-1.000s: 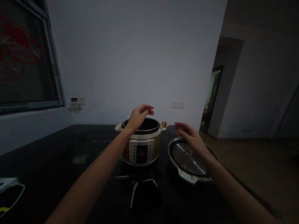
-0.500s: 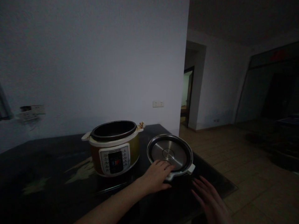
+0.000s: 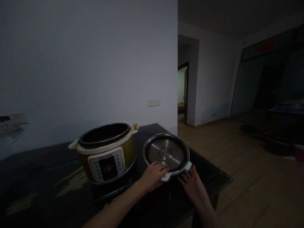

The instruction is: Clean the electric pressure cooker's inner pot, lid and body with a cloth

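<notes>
The pressure cooker lid (image 3: 175, 153) lies with its metal underside up, on the dark table right of the cooker. My left hand (image 3: 154, 177) is closed over the lid's near left rim, its fingers reaching onto the metal. At the near right, my right hand (image 3: 193, 185) grips the rim beside a white lug, its fingertips partly hidden under the edge. To the left stands the electric pressure cooker (image 3: 130, 155), uncovered, its dark inner pot (image 3: 104, 135) showing and its control panel facing me.
The dark table (image 3: 152, 202) ends at a corner on the right, above a tiled floor (image 3: 251, 186). Behind the cooker rises a pale wall (image 3: 95, 63) with a socket plate (image 3: 154, 103). A doorway (image 3: 182, 91) is farther back.
My right hand has moved left from beside the lid and now touches its near right rim. My left hand stays on the lid. The camera view has shifted right.
</notes>
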Available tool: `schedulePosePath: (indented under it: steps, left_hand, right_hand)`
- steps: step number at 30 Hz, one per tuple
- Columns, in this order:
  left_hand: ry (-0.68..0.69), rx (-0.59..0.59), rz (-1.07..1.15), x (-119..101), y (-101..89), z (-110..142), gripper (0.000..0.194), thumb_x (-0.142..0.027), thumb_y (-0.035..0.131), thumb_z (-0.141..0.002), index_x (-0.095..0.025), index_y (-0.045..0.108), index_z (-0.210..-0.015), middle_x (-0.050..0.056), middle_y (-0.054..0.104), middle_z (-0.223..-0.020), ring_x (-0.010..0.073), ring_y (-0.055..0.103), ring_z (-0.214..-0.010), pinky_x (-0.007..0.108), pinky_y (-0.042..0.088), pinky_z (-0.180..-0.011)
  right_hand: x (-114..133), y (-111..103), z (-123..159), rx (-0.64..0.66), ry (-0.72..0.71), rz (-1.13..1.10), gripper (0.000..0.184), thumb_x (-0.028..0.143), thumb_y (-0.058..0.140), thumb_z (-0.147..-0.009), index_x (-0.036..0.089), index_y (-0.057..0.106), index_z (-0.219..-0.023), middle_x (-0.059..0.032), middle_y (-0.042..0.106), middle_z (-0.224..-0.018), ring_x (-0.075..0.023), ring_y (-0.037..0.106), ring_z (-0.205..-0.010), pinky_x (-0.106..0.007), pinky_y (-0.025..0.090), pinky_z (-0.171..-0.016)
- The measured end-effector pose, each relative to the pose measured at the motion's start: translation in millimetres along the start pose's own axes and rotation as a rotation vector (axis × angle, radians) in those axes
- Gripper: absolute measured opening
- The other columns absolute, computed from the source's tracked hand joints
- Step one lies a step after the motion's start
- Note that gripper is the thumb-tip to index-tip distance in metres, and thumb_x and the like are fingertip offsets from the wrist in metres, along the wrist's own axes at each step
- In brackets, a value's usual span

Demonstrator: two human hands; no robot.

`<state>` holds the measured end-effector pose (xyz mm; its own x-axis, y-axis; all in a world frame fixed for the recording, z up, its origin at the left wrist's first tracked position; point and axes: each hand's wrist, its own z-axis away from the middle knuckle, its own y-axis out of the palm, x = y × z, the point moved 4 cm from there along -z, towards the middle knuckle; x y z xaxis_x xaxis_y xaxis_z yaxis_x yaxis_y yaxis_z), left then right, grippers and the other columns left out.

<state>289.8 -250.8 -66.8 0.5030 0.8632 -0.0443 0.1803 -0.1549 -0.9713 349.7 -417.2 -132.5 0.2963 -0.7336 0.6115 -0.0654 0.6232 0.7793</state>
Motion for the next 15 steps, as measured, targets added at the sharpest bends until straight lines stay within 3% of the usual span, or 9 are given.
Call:
schedulePosePath:
  steps: [7,11,15]
  left_hand:
    - [-0.04,0.005,0.053,0,-9.5,3,0.061,-0.019,0.065,-0.07,-0.027,0.048,-0.128,0.005,0.059,-0.131,0.0249,0.054,-0.118,0.038,0.04,-0.098]
    - [-0.055,0.016,0.084,-8,-22.5,4,0.054,-0.02,0.065,-0.069,-0.026,0.053,-0.121,0.005,0.063,-0.123,0.0245,0.059,-0.111,0.034,0.044,-0.091]
    - [-0.067,0.025,0.112,-17,-35.7,7,0.047,-0.021,0.065,-0.069,-0.027,0.056,-0.115,0.003,0.067,-0.114,0.0229,0.062,-0.106,0.03,0.046,-0.087]
  right_hand:
    - [-14,2,6,-0.012,0.09,-0.149,0.049,0.073,0.045,-0.078,0.027,0.058,-0.091,-0.0012,0.063,-0.097,-0.0202,0.062,-0.097,-0.047,0.046,-0.093]
    - [-26,4,3,-0.012,0.136,-0.171,0.042,0.068,0.048,-0.08,0.027,0.059,-0.086,-0.0014,0.064,-0.094,-0.0206,0.062,-0.094,-0.046,0.046,-0.089]
    - [-39,11,-1,0.036,0.135,-0.164,0.026,0.051,0.059,-0.079,0.026,0.062,-0.083,-0.0003,0.068,-0.087,-0.0205,0.064,-0.085,-0.043,0.048,-0.085]
